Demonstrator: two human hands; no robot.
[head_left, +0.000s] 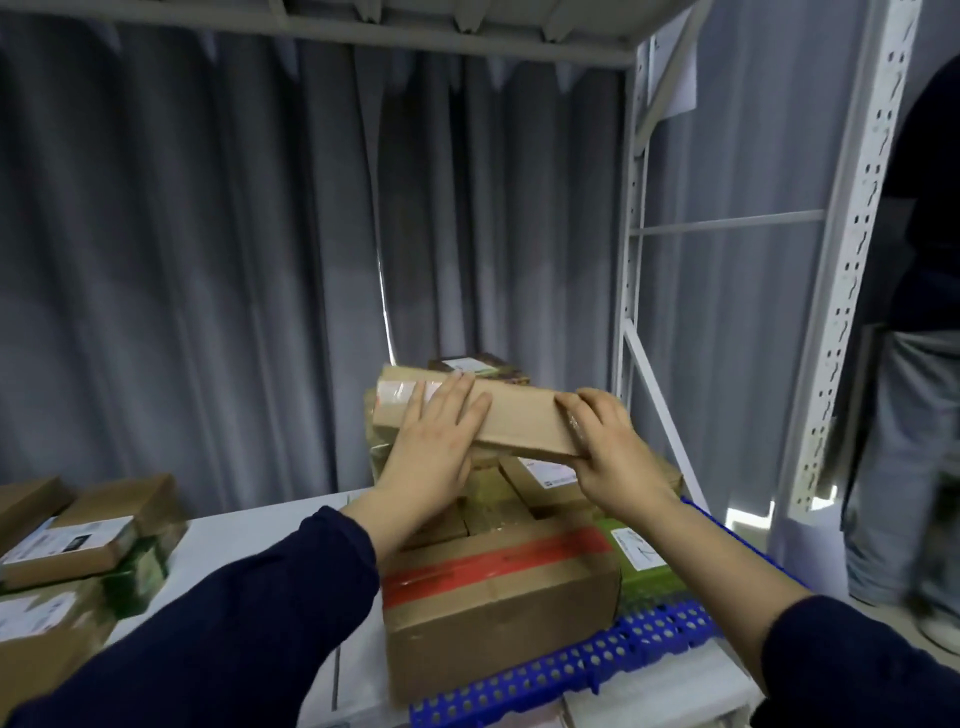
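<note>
A long flat cardboard parcel (519, 418) with clear tape at its left end lies tilted on top of a heap of parcels. My left hand (434, 441) rests flat on its near face, fingers straight and pointing up. My right hand (605, 441) grips the parcel's right end, fingers curled over the top edge and thumb underneath. Under it lie several brown and green parcels inside a blue perforated basket (561, 670). A large brown box with red tape (498, 597) stands at the front of the basket.
A white shelf surface (270, 535) carries several labelled brown and green parcels (78, 545) at the left. White perforated rack uprights (852, 291) stand at the right, grey curtain behind. Another person in dark top and grey trousers (914, 415) stands at far right.
</note>
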